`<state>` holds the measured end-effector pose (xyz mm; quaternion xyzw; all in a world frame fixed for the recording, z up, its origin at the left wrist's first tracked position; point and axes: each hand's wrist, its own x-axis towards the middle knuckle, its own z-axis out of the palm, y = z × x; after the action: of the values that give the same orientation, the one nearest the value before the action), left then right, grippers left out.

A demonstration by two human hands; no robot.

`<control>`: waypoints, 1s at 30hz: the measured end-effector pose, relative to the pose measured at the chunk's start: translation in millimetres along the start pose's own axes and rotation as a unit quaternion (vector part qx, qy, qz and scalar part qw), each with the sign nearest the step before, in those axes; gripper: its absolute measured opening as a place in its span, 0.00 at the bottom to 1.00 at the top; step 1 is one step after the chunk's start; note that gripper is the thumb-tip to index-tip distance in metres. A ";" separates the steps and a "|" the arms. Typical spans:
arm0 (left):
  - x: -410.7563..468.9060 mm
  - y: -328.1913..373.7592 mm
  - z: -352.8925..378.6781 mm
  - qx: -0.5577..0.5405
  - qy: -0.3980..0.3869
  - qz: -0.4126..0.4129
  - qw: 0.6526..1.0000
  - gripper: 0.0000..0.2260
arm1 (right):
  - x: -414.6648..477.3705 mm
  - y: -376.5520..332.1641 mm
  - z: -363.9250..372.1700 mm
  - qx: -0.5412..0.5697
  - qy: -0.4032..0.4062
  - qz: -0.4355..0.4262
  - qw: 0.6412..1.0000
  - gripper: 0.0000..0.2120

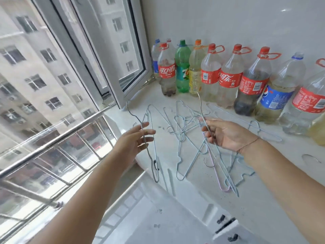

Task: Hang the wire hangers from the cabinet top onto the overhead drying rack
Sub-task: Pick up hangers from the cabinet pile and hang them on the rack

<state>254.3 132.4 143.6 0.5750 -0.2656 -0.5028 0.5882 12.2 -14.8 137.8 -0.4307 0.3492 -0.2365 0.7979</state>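
Cabinet top (pixel 263 176) bears tangled hangers (pixel 177 120); left hand (pixel 139 140) pinches one, right hand (pixel 226 134) grips another, raised clear for hanging.

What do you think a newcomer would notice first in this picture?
Two hands meet mid-frame: the left hand holds a grey wire hanger, the right hand grips a second hanger. Beneath them a tangle of hangers sprawls over the white cabinet top, and a row of soda bottles lines the back wall.

Bright daylight comes through a big window (pixel 105 50) with a shiny metal rail (pixel 52 141), tall grey buildings (pixel 31 71) stand outside, and the wall (pixel 228 20) is white
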 end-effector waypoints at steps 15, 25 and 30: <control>-364.6 -3.7 -187.5 -0.013 0.200 0.075 0.977 0.08 | -155.1 140.4 296.5 0.018 -0.265 0.069 0.961 0.18; -561.8 7.2 -257.4 -0.089 0.366 0.147 0.915 0.10 | -247.5 172.7 458.3 -0.057 -0.451 0.124 0.882 0.25; -647.0 13.9 -277.4 -0.105 0.442 0.202 0.868 0.10 | -278.4 192.4 532.5 -0.048 -0.510 0.169 0.842 0.24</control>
<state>276.8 824.0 273.9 0.6055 -0.0341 -0.0912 0.7899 252.7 551.5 277.5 -0.4628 -0.0291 0.1719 0.8691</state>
